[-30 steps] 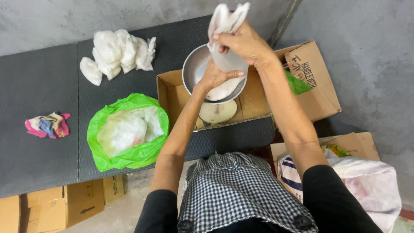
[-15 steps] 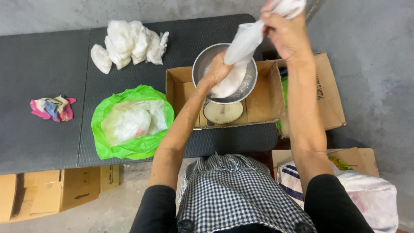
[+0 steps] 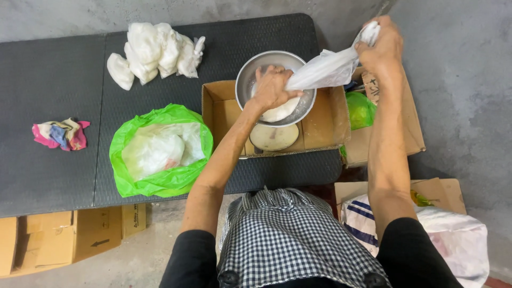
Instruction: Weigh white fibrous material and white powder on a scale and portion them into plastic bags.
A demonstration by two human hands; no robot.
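White plastic bag (image 3: pixel 325 69) stretched taut, slanting into the steel bowl (image 3: pixel 250 74).

A makeshift food-packing spot: bare grey concrete wall (image 3: pixel 458 106), dark folding plastic table (image 3: pixel 53 80), worn brown cardboard boxes (image 3: pixel 53 240), a round steel weighing-scale bowl (image 3: pixel 250 74).

Dark grey table (image 3: pixel 53 176) against a grey concrete wall (image 3: pixel 458 96) — concrete floor (image 3: pixel 133 261) below
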